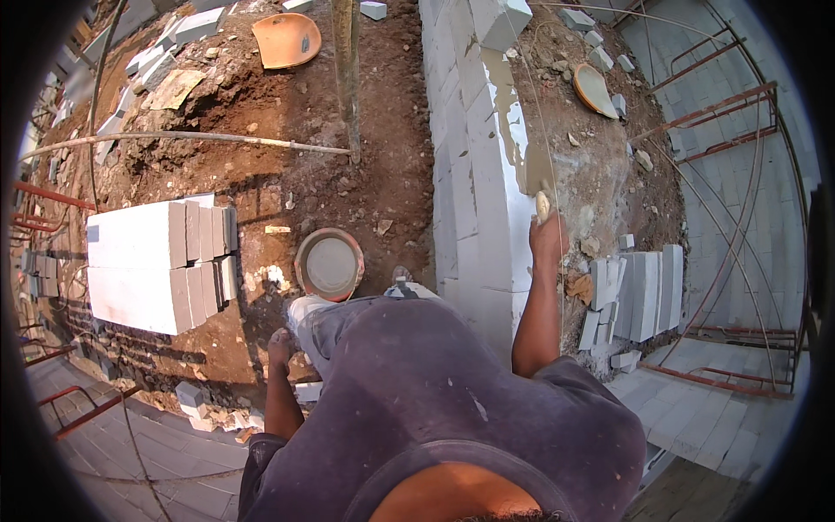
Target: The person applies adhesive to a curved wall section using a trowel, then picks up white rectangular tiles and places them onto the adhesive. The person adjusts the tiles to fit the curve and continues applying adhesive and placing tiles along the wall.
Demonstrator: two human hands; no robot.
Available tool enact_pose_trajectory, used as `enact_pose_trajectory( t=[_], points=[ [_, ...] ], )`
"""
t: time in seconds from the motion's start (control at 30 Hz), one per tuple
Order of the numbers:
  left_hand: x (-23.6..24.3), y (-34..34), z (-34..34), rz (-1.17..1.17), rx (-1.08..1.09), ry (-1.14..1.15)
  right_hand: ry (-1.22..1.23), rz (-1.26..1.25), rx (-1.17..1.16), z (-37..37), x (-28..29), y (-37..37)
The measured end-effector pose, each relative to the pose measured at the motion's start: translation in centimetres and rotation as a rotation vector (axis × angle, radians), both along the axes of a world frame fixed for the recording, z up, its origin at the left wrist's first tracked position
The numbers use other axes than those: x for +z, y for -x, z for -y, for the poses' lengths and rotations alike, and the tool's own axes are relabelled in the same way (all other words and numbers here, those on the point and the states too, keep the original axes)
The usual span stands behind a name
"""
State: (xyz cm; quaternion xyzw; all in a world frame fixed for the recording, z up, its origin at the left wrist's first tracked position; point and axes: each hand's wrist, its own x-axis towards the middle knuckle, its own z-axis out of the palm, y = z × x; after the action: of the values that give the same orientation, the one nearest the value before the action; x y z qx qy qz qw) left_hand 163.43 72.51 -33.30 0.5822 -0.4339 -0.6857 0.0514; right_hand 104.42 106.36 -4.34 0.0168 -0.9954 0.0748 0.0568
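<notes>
My right hand (545,242) is closed round the pale handle of a trowel (543,206) over the top of the white block wall (489,235); its blade is hard to make out. Wet grey mortar (534,165) lies along the wall top just beyond that hand. A taut string runs along the wall's right side, close by the hand. My left hand (279,343) hangs low by my left leg, its fingers too small to read. Nearest to it is a round bucket (301,270) with grey mortar inside, standing on the soil.
White blocks are stacked at the left (130,270) and right of the wall (645,291). An orange curved pan (287,42) lies far left, another pan (595,90) far right. A wooden post (346,78) joins a horizontal pole. Red scaffold frames (722,109) stand at the right.
</notes>
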Motion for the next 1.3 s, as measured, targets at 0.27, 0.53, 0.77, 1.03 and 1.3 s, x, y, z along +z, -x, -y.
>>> enact_pose_trajectory(
  t=[0.27, 0.53, 0.77, 1.03, 1.3],
  points=[
    [3.3, 1.6, -2.3, 0.203, 0.013, 0.004, -0.023, -0.003, 0.018, 4.2, -1.5, 8.7],
    [1.0, -4.1, -6.6, 0.228, 0.114, -0.090, 0.025, -0.037, 0.034, 8.5, -1.2, 13.2],
    [5.2, -3.0, -8.9, 0.299, 0.137, -0.103, 0.054, 0.012, 0.017, 8.4, -3.1, 14.3],
    [7.4, -1.5, -8.2, 0.290, 0.072, -0.120, -0.027, -0.081, 0.033, 8.9, -2.3, 10.9],
    [7.4, -1.8, -8.2, 0.287, 0.207, -0.055, -0.020, -0.111, 0.157, 11.2, -3.4, 4.7]
  ],
)
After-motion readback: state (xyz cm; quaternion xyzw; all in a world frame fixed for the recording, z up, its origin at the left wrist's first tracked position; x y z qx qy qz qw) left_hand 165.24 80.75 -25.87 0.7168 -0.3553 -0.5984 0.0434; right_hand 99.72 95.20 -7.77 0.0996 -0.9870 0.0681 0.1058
